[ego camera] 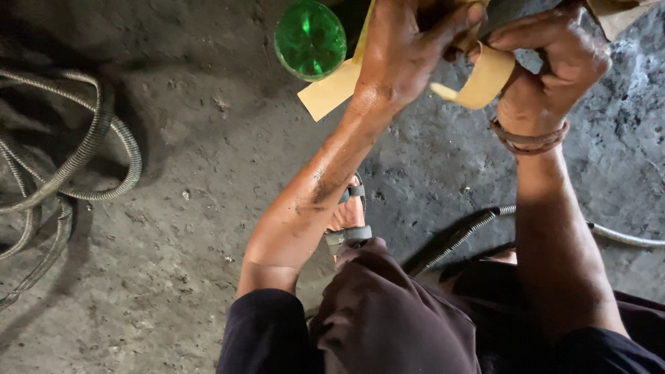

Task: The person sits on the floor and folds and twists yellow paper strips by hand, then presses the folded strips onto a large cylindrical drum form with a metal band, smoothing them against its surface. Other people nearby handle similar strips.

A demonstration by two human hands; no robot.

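My left hand [409,48] and my right hand [554,66] are raised close together at the top of the view. Between them curls a tan strip of tape or paper [485,79], bent into a loop. My left thumb and fingers pinch its upper end, and my right hand closes on it beside a dark object [516,10] at the top edge, mostly cut off. A cord bracelet [530,138] circles my right wrist. A tan paper sheet [332,90] sticks out behind my left wrist.
A green plastic bottle [309,38] stands upright on the rough concrete floor [194,208]. Coiled metal hoses [76,166] lie at the left. Another flexible hose [464,235] runs under my right arm. My sandalled foot [348,215] and dark trousers [388,318] are below.
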